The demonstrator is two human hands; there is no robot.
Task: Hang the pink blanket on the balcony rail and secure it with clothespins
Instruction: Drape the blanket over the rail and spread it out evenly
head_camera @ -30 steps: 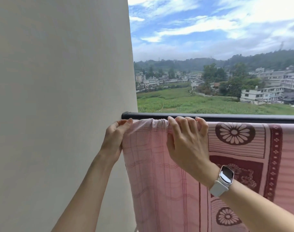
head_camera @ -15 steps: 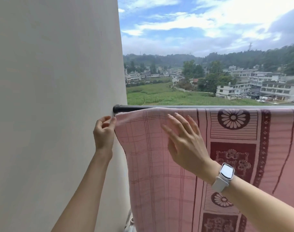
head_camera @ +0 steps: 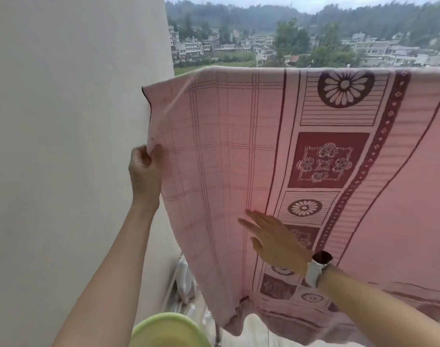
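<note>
The pink blanket [head_camera: 226, 159], with maroon flower panels, hangs draped over the balcony rail, which it fully hides. My left hand [head_camera: 145, 171] pinches the blanket's left side edge about halfway down, close to the wall. My right hand [head_camera: 274, 239], with a white watch on its wrist, lies flat with straight fingers against the lower middle of the cloth. The bottom hem curls near the floor. No clothespins are in sight.
A pale wall [head_camera: 63, 146] fills the left side, right beside the blanket's edge. A light green basin [head_camera: 168, 329] sits at the bottom centre. White plastic items [head_camera: 186, 284] stand behind the blanket by the wall. Houses and trees lie beyond.
My gaze has tilted downward. My left hand slid down from the rail's end and pinched the blanket's side edge. My right hand moved down the cloth, fingers still straight.
</note>
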